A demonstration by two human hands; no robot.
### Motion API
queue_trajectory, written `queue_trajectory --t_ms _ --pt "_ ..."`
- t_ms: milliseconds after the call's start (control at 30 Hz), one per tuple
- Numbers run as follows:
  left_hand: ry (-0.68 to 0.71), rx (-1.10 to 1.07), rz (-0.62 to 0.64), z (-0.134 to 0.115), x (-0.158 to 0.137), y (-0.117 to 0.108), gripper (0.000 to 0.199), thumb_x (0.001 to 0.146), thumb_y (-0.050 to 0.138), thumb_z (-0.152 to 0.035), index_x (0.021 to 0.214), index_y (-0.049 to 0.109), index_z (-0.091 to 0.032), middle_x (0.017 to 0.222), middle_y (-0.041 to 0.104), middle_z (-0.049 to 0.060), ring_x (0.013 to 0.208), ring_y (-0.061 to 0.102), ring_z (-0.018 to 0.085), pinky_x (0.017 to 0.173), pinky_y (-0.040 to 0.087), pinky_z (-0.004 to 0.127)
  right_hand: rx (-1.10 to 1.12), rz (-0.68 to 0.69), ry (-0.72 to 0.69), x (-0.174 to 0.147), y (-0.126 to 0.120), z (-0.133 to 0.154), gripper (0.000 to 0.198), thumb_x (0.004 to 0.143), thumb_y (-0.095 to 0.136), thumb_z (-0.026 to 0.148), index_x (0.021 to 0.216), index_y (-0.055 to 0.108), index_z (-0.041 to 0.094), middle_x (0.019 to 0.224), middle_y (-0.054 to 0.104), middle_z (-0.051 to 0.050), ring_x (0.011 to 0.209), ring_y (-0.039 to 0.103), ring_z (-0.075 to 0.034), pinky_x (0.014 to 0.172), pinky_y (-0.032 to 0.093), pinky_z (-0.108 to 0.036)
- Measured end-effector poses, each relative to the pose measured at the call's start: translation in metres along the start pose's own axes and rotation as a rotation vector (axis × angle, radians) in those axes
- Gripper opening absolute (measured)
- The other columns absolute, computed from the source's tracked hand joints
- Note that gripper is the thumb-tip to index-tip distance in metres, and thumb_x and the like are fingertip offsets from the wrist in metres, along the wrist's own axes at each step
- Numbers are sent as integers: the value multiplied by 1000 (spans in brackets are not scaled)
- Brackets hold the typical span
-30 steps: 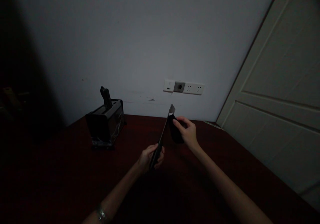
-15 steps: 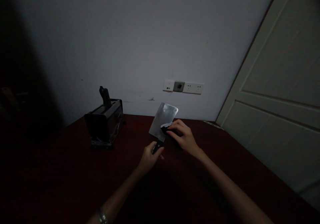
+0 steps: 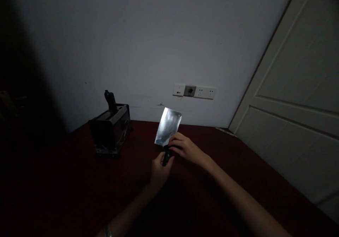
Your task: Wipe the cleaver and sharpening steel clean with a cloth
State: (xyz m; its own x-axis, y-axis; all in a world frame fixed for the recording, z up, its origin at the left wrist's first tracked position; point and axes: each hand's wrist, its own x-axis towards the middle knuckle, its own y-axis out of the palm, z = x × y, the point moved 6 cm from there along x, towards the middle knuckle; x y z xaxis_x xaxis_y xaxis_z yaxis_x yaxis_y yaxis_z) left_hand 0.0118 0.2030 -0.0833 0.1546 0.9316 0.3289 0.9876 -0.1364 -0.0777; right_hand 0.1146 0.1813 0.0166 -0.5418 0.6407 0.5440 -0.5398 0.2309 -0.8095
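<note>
My left hand (image 3: 160, 170) is wrapped round the black handle of a cleaver (image 3: 168, 125). Its broad, shiny blade points up and away from me, held above the table. My right hand (image 3: 186, 148) is closed at the blade's lower right, close to the handle. Pinched in its fingers is a small black piece (image 3: 173, 147), mostly hidden; whether it is cloth I cannot tell. Left of the cleaver stands a dark knife block (image 3: 109, 131) with black handles (image 3: 111, 101) sticking up out of its top.
The dark red table (image 3: 212, 141) runs back to a pale wall (image 3: 148, 53). Sockets and switches (image 3: 194, 91) are set in the wall behind the cleaver. A white panelled door (image 3: 291, 106) borders the table on the right. The far left is very dark.
My right hand has slid down the blade toward the handle with the black piece. The cleaver has shifted a little left and turned more upright, its blade now catching brighter light.
</note>
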Motion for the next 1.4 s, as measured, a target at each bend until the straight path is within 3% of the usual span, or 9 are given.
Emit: queue_trajectory --t_ms 533,767,967,1100,1233,1400 --pt "17 42 -23 -5 -4 1 29 73 57 -39 83 62 -12 64 60 1 56 54 12 50 41 19 38 143 6 8 -8 5 6 82 53 15 86 58 17 93 53 -4 92 50 -15 80 44 -30" --pt "60 64 -33 -7 -2 -4 27 73 58 -36 83 64 -12 68 64 3 61 58 14 55 45 21 -40 51 21 8 3 2 9 86 47 19 88 55 16 93 52 -7 89 49 -17 78 45 -33" --pt "39 64 -9 -1 -2 1 29 74 58 -37 85 63 -12 67 63 3 60 57 14 53 44 20 1 108 -16 0 -7 6 8 84 49 16 88 56 17 95 53 -6 95 49 -17 82 45 -32" --pt "104 105 10 -2 -2 0 27 76 56 -36 87 62 -12 69 63 3 61 57 13 56 43 21 -18 77 4 2 0 4 8 84 49 16 88 56 16 93 53 -6 92 50 -17 80 46 -33" --pt "138 104 7 -6 0 -2 23 75 57 -35 84 61 -14 72 63 3 64 58 13 58 44 21 23 -40 19 4 6 2 8 84 49 17 88 56 17 94 53 -7 90 52 -17 79 46 -32" --pt "-58 -74 67 -4 9 2 29 75 54 -44 71 48 -16 49 47 -6 33 42 6 32 31 16 88 -459 203 -21 -26 -21 6 81 55 23 83 59 19 87 55 -5 83 55 -16 72 47 -31"
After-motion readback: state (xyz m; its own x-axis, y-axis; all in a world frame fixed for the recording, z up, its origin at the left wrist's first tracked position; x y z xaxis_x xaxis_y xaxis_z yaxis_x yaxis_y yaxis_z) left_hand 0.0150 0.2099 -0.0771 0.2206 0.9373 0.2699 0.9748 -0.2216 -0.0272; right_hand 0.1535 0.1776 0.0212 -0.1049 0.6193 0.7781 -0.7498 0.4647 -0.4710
